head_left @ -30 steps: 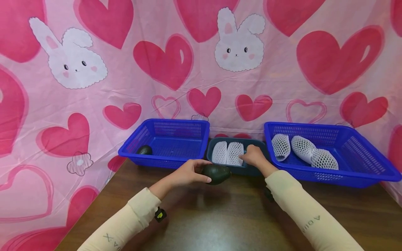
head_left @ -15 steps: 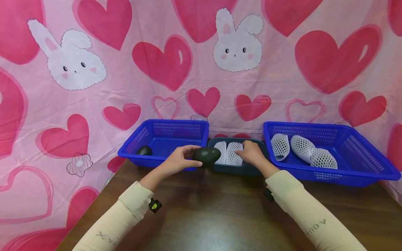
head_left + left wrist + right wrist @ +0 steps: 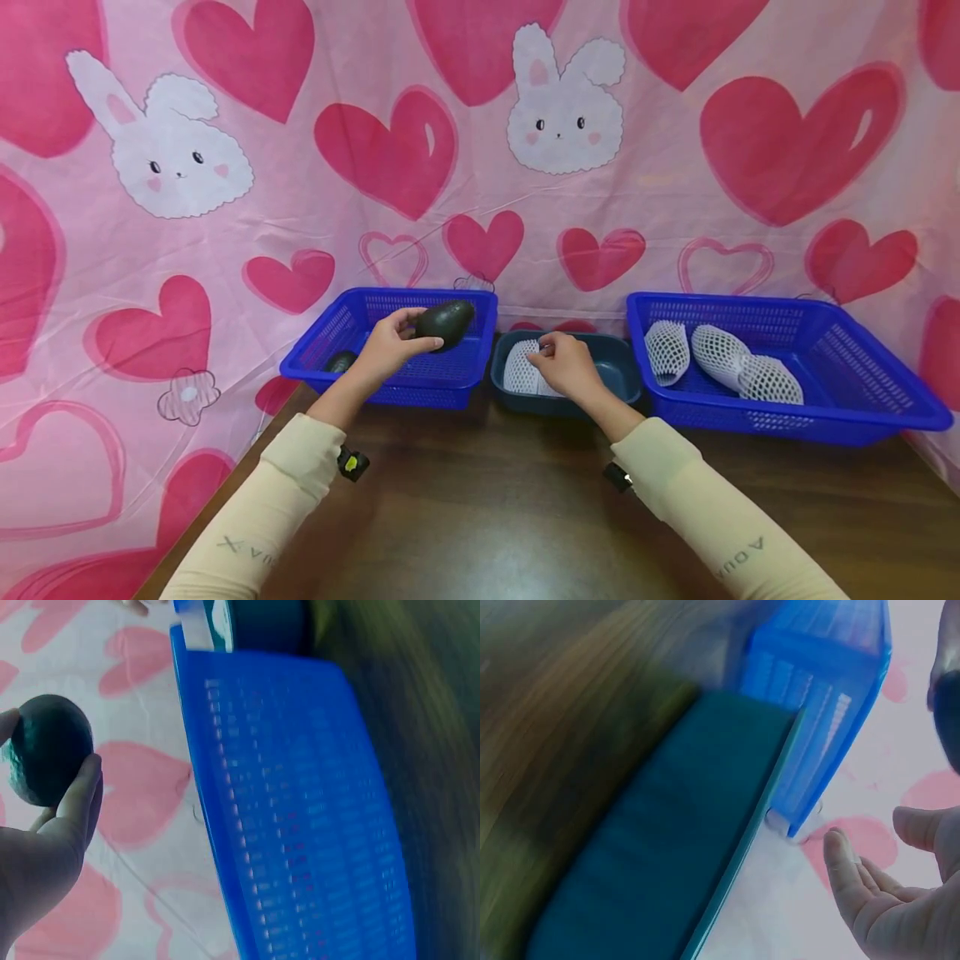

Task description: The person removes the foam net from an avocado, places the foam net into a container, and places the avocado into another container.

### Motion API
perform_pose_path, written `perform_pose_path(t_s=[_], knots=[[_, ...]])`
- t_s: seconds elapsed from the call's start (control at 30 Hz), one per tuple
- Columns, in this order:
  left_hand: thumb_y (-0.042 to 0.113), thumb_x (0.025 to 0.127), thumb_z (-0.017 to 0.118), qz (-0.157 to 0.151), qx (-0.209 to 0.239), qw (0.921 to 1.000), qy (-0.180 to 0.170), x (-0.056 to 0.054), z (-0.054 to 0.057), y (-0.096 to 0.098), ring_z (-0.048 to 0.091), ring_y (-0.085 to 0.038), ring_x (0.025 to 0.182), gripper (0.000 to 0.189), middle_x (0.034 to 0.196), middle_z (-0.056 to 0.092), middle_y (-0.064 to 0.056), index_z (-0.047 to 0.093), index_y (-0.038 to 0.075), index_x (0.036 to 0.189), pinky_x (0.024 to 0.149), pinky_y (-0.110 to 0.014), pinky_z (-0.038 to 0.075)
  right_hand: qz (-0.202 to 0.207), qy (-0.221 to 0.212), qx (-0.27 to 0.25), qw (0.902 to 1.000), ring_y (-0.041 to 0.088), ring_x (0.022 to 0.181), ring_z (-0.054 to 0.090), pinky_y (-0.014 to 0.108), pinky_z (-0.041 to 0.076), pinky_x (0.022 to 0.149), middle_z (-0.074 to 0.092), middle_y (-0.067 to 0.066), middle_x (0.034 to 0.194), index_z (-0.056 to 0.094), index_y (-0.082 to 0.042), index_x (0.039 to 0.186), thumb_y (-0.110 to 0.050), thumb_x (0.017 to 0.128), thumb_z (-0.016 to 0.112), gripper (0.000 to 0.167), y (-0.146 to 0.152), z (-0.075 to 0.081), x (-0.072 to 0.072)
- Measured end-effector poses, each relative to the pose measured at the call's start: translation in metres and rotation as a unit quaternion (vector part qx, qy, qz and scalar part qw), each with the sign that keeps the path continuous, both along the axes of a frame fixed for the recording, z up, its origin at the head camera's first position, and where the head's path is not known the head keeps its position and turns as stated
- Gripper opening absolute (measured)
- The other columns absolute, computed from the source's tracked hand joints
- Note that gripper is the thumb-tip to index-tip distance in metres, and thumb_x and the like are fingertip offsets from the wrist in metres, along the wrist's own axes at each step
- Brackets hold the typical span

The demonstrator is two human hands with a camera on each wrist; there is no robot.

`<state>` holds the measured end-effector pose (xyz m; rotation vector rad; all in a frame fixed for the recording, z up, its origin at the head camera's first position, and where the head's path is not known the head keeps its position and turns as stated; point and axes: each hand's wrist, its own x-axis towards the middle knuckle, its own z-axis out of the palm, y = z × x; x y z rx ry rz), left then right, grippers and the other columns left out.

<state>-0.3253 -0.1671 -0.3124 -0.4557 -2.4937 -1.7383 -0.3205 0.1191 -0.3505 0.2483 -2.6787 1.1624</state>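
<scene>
A dark green avocado is in the grip of my left hand, raised over the left blue basket. The left wrist view shows thumb and fingers round the avocado. My right hand hovers over the dark teal tray, where white foam net sleeves lie, one partly hidden behind the hand. In the right wrist view, thumb and fingers of the right hand stand apart with nothing between them. A second avocado lies in the left basket's near left corner.
To the right stands another blue basket, with several white net-sleeved pieces at its left side. The wooden table extends in front of the containers. Behind them hangs a pink heart-patterned cloth.
My left hand has carried the avocado up and left, from in front of the tray to over the left basket. The right hand has shifted a little left above the foam sleeves.
</scene>
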Motion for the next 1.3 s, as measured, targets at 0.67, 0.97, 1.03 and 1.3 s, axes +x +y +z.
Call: perform_pose_path(t_s=[0.67, 0.97, 1.03, 1.3], knots=[[0.025, 0.081, 0.079, 0.172, -0.044, 0.9839, 0.021, -0.036, -0.009, -0.061, 0.051, -0.036, 0.121, 0.07, 0.134, 0.052, -0.023, 0.048, -0.003, 0.138, 0.099, -0.046, 0.042, 0.05, -0.14, -0.209, 0.9665, 0.032, 0.081, 0.069, 0.036, 0.056, 0.073, 0.069, 0.019, 0.09, 0.063, 0.01, 0.107, -0.013, 0.095, 0.064, 0.027, -0.064, -0.016, 0.01], [0.023, 0.083, 0.077, 0.212, -0.058, 0.9756, 0.007, -0.044, -0.012, -0.073, 0.048, -0.035, 0.125, 0.072, 0.137, 0.05, -0.024, 0.045, -0.005, 0.14, 0.104, -0.044, 0.037, 0.054, -0.189, -0.297, 0.9345, 0.04, 0.091, 0.066, 0.036, 0.057, 0.072, 0.067, 0.021, 0.088, 0.06, 0.016, 0.11, -0.009, 0.096, 0.061, 0.028, -0.076, -0.027, 0.006], [0.023, 0.082, 0.077, 0.221, -0.064, 0.9731, 0.003, -0.047, -0.013, -0.075, 0.047, -0.036, 0.126, 0.072, 0.137, 0.05, -0.025, 0.045, -0.005, 0.14, 0.104, -0.044, 0.036, 0.052, -0.192, -0.307, 0.9308, 0.039, 0.09, 0.067, 0.034, 0.057, 0.071, 0.067, 0.02, 0.089, 0.059, 0.016, 0.113, -0.009, 0.096, 0.062, 0.03, -0.078, -0.028, 0.005], [0.022, 0.081, 0.077, 0.243, -0.138, 0.96, 0.012, -0.061, -0.022, -0.081, 0.049, -0.039, 0.123, 0.071, 0.132, 0.052, -0.028, 0.045, -0.009, 0.137, 0.102, -0.047, 0.037, 0.053, -0.195, -0.33, 0.9219, 0.034, 0.087, 0.069, 0.031, 0.056, 0.071, 0.069, 0.022, 0.097, 0.057, 0.016, 0.117, -0.007, 0.097, 0.059, 0.031, -0.083, -0.028, 0.001]])
